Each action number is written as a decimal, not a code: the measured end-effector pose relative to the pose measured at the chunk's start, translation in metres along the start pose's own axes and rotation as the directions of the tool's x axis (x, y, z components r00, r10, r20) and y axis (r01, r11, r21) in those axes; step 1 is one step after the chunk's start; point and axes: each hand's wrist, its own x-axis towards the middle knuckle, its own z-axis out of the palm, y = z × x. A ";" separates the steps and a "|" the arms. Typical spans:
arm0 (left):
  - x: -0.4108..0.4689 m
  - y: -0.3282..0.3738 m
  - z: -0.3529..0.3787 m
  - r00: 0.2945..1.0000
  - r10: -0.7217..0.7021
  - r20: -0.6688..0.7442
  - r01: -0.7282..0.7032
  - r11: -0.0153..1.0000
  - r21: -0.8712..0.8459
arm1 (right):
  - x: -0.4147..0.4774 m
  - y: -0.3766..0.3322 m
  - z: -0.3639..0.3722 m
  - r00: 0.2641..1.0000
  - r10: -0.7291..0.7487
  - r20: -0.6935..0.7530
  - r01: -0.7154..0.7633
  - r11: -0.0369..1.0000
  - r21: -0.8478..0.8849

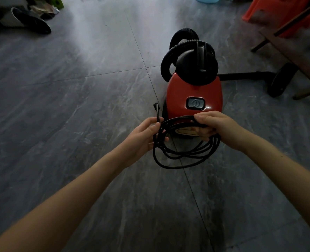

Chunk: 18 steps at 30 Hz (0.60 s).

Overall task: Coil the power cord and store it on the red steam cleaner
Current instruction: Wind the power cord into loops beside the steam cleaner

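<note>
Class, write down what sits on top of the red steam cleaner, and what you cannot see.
A black ribbed hose loops around the black domed top of the steam cleaner. Where the hose attaches is hidden; the right hand and coiled power cord cover the lower front.

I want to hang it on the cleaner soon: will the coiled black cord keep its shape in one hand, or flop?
Probably floppy: the power cord sags in uneven loops below the hands. It may spread in the right hand alone, since the left hand gathers the other side. The upright cord end could swing loose.
</note>
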 end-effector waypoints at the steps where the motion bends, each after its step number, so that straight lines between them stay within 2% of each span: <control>1: -0.002 0.002 0.000 1.000 0.011 0.014 -0.011 0.999 0.030 | 0.000 0.000 0.000 1.000 -0.001 0.000 0.001 1.000 0.000; 8: -0.009 0.014 0.002 0.994 0.042 0.104 -0.055 0.990 0.130 | 0.000 0.003 -0.002 1.000 0.001 0.000 -0.001 0.999 0.037; 14: -0.010 0.028 0.006 0.970 0.055 0.235 -0.104 0.974 0.203 | 0.001 0.003 0.000 1.000 -0.003 -0.010 0.004 1.000 0.012; 18: -0.010 0.034 0.016 0.963 0.080 0.258 -0.138 0.967 0.215 | 0.002 0.001 0.002 0.998 -0.040 -0.052 0.041 0.999 0.011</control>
